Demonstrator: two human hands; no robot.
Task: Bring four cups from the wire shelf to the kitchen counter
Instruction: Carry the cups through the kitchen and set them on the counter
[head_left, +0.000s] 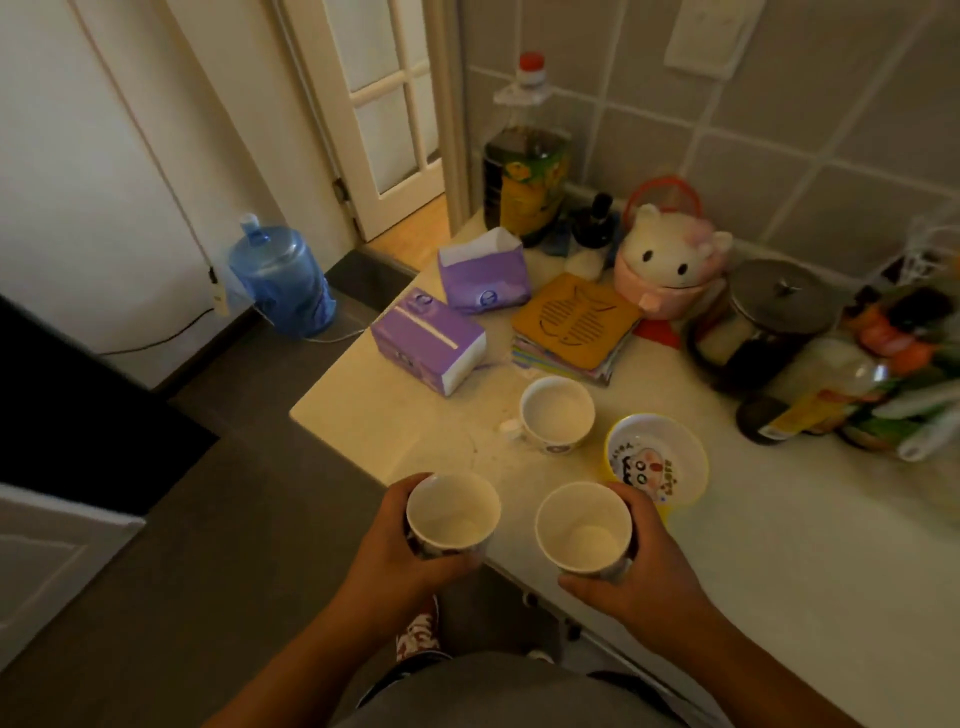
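My left hand (395, 551) grips a white cup (453, 514) from the side, held upright over the counter's near edge. My right hand (644, 566) holds a second white cup (584, 527), also upright and empty, just above the pale kitchen counter (779, 545). A white mug with a handle (557, 414) stands on the counter beyond them. To its right sits a yellow cup with a cartoon print inside (655, 460). The wire shelf is not in view.
Two purple tissue packs (428, 347) lie at the counter's left end. Behind the mug are a fish-pattern mat on a stack (574, 322), a cat-shaped pot (670, 262), an oil bottle (525, 176), jars and bottles (763, 322). A blue water jug (283, 278) stands on the floor.
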